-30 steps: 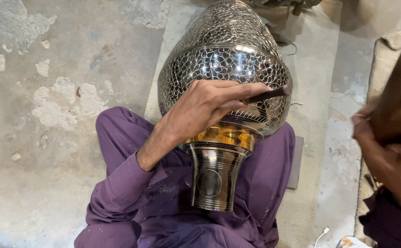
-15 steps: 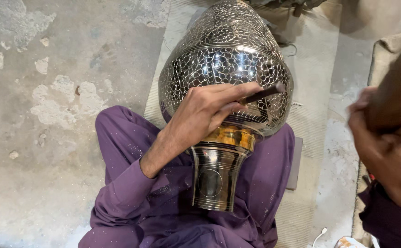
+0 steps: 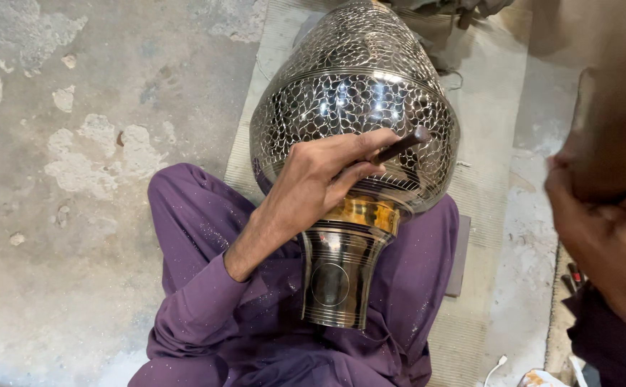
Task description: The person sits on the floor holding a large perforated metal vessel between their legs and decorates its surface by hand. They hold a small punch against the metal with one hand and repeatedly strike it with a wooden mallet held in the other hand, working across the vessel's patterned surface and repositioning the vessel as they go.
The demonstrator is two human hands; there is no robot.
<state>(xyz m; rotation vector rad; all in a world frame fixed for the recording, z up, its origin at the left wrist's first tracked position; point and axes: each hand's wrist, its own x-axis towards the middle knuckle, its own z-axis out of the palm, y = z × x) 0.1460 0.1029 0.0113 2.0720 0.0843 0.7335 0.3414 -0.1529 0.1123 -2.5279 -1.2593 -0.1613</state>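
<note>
The dark tool (image 3: 397,147) is kept clamped in the left fingers (image 3: 359,154) against the vase (image 3: 356,107), while the blurred right hand (image 3: 607,222), grip unclear, is raised closer.

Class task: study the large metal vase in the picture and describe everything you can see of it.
The vase is large, shiny and silvery, its bulbous body covered in a fine leaf-like engraved pattern. A brass-coloured band joins it to a ringed, flared foot. It lies tilted across the person's purple-clothed lap, foot toward the camera. The left hand rests on it, holding a dark rod-like tool against its surface.
</note>
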